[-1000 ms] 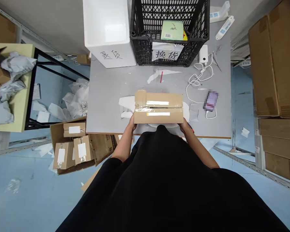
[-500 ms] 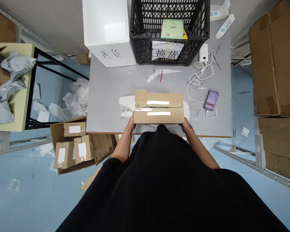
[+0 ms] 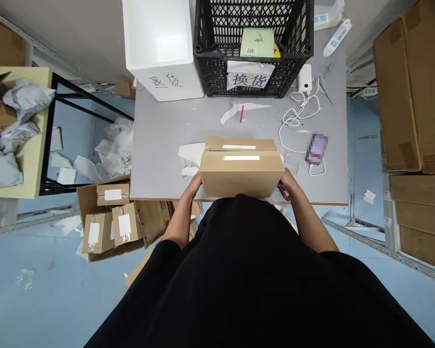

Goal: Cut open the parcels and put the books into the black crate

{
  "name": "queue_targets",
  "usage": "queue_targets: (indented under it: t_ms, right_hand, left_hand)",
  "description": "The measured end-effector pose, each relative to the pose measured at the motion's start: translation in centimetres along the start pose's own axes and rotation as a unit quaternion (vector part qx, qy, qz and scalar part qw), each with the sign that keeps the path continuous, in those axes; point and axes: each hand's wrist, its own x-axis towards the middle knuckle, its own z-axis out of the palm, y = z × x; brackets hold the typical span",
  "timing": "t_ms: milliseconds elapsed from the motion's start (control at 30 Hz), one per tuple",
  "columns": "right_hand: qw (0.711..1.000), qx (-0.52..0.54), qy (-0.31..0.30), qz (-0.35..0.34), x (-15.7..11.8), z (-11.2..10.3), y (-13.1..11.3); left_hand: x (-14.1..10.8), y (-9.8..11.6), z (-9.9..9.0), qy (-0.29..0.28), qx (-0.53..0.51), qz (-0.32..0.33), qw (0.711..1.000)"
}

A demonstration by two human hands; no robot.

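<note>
A cardboard box (image 3: 241, 176) sat at the near edge of the grey surface (image 3: 159, 130), gripped from both ends by the closed left grip (image 3: 193, 186) and right grip (image 3: 287, 181). A black plastic crate (image 3: 217, 79) and white foam bin (image 3: 163, 48) stood beyond it.

The cardboard box (image 3: 241, 176) is showing a matt, slightly rough brown paper surface. Behind it, the crate (image 3: 212, 60) is gleaming faintly as black plastic, and the white bin (image 3: 159, 53) at the desk's far edge is looking like matt foam, though the view is too poor to be sure. The desk (image 3: 166, 125) is showing smooth grey paint above a wooden front edge.
</note>
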Motion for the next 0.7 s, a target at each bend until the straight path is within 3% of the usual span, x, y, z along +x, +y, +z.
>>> queue_targets:
  t_ms: [200, 400, 600, 700]
  right_hand:
    - [0.995, -0.054, -0.069, 0.052, -0.1, -0.5, -1.9]
    - [0.977, -0.121, -0.13, 0.12, 1.1, -0.9, -3.5]
    - [0.96, -0.142, -0.148, 0.188, 2.8, -0.7, -2.9]
    - [0.96, -0.15, -0.136, 0.192, 3.3, -0.3, -2.1]
  left_hand:
    - [0.2, 0.7, -0.3, 0.01, 0.055, 0.015, 0.998]
    - [1.3, 1.3, -1.0, 0.047, 0.079, -0.042, 0.995]
    - [2.1, 0.8, -1.2, 0.034, 0.089, -0.109, 0.99]
    - [2.9, 0.1, -1.2, 0.035, 0.055, -0.105, 0.992]
